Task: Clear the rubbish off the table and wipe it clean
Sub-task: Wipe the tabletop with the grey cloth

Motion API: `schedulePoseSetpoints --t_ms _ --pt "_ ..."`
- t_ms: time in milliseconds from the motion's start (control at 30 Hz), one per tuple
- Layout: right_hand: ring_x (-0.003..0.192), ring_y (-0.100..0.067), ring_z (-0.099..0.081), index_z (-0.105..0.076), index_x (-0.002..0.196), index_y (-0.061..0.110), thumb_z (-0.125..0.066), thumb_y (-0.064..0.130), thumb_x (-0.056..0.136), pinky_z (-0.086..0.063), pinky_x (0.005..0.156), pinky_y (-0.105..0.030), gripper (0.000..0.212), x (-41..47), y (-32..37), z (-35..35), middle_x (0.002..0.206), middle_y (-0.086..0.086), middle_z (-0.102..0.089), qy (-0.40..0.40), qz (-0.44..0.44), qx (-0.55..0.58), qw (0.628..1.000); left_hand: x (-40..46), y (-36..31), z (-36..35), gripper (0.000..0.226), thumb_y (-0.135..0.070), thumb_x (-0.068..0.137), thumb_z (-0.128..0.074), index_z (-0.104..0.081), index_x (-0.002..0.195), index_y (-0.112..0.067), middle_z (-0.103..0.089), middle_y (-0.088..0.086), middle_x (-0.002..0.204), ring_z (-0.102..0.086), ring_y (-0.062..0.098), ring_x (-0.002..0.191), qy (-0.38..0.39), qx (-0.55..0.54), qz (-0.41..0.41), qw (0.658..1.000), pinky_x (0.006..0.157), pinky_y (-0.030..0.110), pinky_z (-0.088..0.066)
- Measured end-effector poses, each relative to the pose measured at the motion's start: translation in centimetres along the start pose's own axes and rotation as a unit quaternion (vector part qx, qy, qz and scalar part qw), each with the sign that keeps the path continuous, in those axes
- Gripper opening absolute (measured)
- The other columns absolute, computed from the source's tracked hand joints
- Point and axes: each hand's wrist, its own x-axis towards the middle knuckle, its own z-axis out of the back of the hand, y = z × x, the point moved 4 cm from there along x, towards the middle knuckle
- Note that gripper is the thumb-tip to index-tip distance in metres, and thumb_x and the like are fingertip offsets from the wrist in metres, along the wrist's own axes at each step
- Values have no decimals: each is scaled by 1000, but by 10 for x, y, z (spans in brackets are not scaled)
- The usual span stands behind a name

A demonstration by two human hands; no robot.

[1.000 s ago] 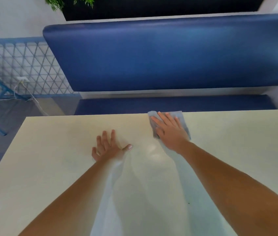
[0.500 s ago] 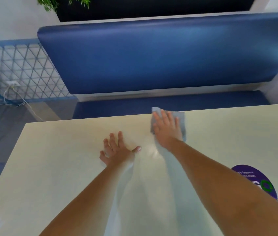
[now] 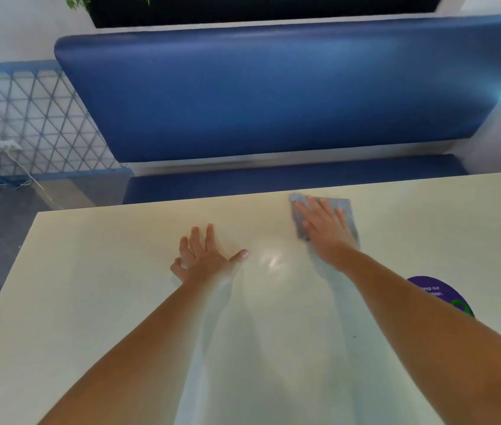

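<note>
Under the flat right hand grip lies the cloth.

The table has a smooth, pale cream top with a glossy sheen; a bright glare spot sits near its middle and soft reflections run down toward the near edge. Its far edge runs straight across the view, and its left far corner is visible. A grey-blue cleaning cloth lies flat on the tabletop close to the far edge, right of centre. It looks thin and roughly rectangular, slightly crumpled at its far left corner. The right hand presses down on it with straight, spread fingers, covering most of its middle.
</note>
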Motion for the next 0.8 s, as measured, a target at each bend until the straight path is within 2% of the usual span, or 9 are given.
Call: schedulePoseSetpoints --t_ms 133,267,367,467,533,567,600,700,800 --pt "150 -15 11 4 154 36 -11 34 105 7 121 -42 51 -43 -60 9 163 9 8 -14 -118 41 992 0 5 0 81 -79 86 -22 8 152 -42 16 -12 160 12 17 148 -5 -4 -17 1000 112 47 -14" --pt "150 -18 11 6 154 36 -11 41 104 8 121 -45 53 -48 -25 -6 163 6 9 -37 -173 40 983 -2 8 9 58 -61 98 -16 -4 153 -44 8 -14 162 5 17 148 1 -38 -36 999 111 48 -15" --pt "150 -20 7 0 155 33 -2 44 99 11 119 -44 57 -49 52 -22 163 6 6 -28 -89 30 995 4 18 11 50 -48 103 -17 -20 152 -40 -3 -12 162 -4 18 147 6 -76 -49 996 113 48 -14" --pt "149 -20 14 1 155 32 12 47 88 17 117 -43 70 -63 128 -36 163 7 11 3 8 43 999 3 21 11 48 -36 104 -23 -30 149 -22 -19 2 160 -13 24 146 14 -82 -89 993 116 46 -16" --pt "148 -18 18 5 155 32 11 45 91 18 117 -42 65 -72 154 -42 162 9 15 24 56 35 998 -10 21 16 42 -29 105 -21 -40 141 -16 -39 6 144 -26 28 142 -2 -134 -90 987 107 43 -25" --pt "148 -17 18 6 154 33 11 46 92 17 118 -42 64 -75 154 -42 162 10 15 28 72 29 997 -16 20 18 38 -27 105 -23 -45 133 -14 -46 7 130 -35 30 135 -22 -149 -99 984 99 42 -30" --pt "148 -16 17 6 154 34 8 45 95 16 119 -41 60 -76 147 -41 162 11 13 29 78 23 996 -23 19 20 36 -26 105 -25 -47 131 -14 -49 8 126 -39 30 132 -43 -146 -110 982 96 41 -31" --pt "149 -13 15 3 155 35 -12 37 105 14 119 -38 52 -87 96 -32 162 11 11 14 38 34 999 -42 30 11 44 -32 104 -31 -35 147 -25 -36 -3 152 -29 23 140 -89 -106 -107 984 107 39 -29" --pt "148 -12 16 9 154 34 -8 38 105 12 121 -37 52 -116 28 -21 162 9 13 -13 -35 30 999 -65 51 -8 43 -31 103 -35 -34 146 -32 -30 -5 153 -21 21 140 -119 -106 -86 983 111 39 -22"
